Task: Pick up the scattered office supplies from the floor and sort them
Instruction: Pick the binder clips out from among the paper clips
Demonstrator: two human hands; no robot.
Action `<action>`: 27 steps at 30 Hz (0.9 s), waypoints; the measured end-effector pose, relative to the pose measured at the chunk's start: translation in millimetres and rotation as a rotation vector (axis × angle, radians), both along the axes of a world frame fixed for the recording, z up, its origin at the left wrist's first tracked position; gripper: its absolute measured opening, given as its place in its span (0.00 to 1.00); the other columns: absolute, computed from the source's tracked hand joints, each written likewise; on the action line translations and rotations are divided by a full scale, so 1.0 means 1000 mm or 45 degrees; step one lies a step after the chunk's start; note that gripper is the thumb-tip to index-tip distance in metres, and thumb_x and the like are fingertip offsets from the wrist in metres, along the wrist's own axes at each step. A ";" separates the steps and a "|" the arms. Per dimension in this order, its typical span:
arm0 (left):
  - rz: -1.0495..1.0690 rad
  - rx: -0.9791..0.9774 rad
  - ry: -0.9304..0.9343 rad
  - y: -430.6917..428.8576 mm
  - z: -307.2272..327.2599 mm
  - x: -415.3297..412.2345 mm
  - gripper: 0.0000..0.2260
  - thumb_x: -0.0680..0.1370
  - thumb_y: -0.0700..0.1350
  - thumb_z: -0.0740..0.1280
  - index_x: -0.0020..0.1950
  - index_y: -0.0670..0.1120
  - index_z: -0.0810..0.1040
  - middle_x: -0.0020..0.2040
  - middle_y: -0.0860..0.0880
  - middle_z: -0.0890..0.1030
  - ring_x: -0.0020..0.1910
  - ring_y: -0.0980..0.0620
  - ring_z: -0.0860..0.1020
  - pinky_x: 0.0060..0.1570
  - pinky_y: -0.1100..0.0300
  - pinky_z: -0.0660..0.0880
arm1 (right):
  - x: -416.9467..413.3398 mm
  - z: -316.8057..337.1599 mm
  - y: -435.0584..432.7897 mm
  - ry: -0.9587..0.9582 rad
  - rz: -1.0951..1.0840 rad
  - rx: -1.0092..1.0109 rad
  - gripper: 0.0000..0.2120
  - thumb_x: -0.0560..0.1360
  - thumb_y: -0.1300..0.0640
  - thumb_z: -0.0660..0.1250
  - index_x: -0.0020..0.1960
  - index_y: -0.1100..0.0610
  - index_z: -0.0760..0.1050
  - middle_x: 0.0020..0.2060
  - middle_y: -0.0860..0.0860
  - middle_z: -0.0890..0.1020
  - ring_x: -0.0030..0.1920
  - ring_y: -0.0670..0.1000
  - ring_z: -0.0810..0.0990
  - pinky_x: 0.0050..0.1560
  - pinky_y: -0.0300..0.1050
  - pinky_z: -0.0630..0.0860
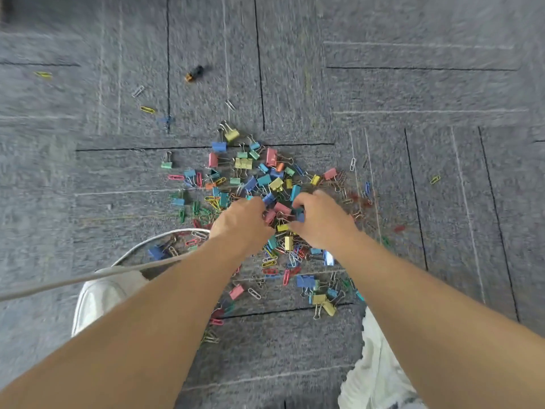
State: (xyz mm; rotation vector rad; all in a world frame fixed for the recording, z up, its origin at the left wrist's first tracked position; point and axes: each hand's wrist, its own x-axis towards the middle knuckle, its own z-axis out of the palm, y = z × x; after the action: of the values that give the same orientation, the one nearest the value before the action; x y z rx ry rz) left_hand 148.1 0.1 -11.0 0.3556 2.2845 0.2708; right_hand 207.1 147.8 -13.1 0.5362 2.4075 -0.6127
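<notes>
A heap of coloured binder clips (pixel 259 178) and paper clips (pixel 269 262) lies scattered on the grey carpet (pixel 383 93). Both hands reach down into the middle of the heap. My left hand (pixel 241 222) has its fingers curled into the clips, with pink binder clips (pixel 275 212) at its fingertips. My right hand (pixel 320 221) also curls its fingers over clips, with a yellow binder clip (pixel 282 227) and a blue one by its thumb. What exactly each hand holds is hidden by the fingers.
A white cable (pixel 129 268) loops across the floor at the left, over a white shoe (pixel 97 302). Another white shoe (pixel 374 376) is at the lower right. Stray paper clips (pixel 147 109) and a small black and orange clip (pixel 194 73) lie farther out.
</notes>
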 end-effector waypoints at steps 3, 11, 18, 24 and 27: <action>0.084 0.016 0.006 0.002 -0.016 0.003 0.18 0.75 0.53 0.74 0.59 0.48 0.74 0.51 0.48 0.77 0.47 0.47 0.76 0.45 0.53 0.75 | 0.001 -0.021 -0.009 0.070 -0.092 0.006 0.17 0.74 0.50 0.74 0.57 0.54 0.73 0.50 0.53 0.73 0.47 0.56 0.75 0.48 0.51 0.74; 0.235 0.068 -0.048 0.003 -0.016 0.003 0.13 0.76 0.48 0.74 0.58 0.48 0.79 0.47 0.47 0.80 0.43 0.47 0.79 0.39 0.55 0.77 | 0.007 -0.023 -0.007 0.271 -0.291 -0.032 0.07 0.76 0.54 0.72 0.49 0.57 0.78 0.44 0.51 0.77 0.43 0.52 0.75 0.40 0.43 0.66; 0.261 0.047 0.047 0.012 -0.011 0.001 0.12 0.79 0.49 0.69 0.59 0.45 0.76 0.50 0.44 0.79 0.46 0.44 0.81 0.42 0.51 0.81 | 0.004 -0.025 -0.018 0.325 -0.059 -0.073 0.10 0.77 0.56 0.70 0.56 0.55 0.76 0.56 0.49 0.73 0.50 0.54 0.78 0.52 0.50 0.76; 0.316 0.041 -0.009 0.017 -0.010 0.000 0.13 0.79 0.47 0.66 0.62 0.45 0.77 0.54 0.43 0.78 0.51 0.43 0.80 0.43 0.54 0.78 | -0.008 -0.027 -0.021 0.235 -0.002 0.123 0.09 0.80 0.50 0.64 0.55 0.54 0.77 0.52 0.51 0.78 0.50 0.56 0.80 0.44 0.49 0.75; 0.381 0.040 -0.035 0.016 -0.006 -0.002 0.14 0.79 0.47 0.65 0.63 0.45 0.76 0.55 0.42 0.78 0.51 0.43 0.80 0.47 0.51 0.81 | -0.013 -0.021 -0.021 0.157 0.011 0.195 0.10 0.81 0.49 0.62 0.56 0.55 0.75 0.54 0.52 0.77 0.49 0.57 0.80 0.43 0.48 0.73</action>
State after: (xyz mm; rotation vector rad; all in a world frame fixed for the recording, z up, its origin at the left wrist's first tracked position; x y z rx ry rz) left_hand 145.8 16.0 -17.5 0.0231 2.3049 0.4600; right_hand 193.6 126.5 -34.3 0.5664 2.5868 -0.4724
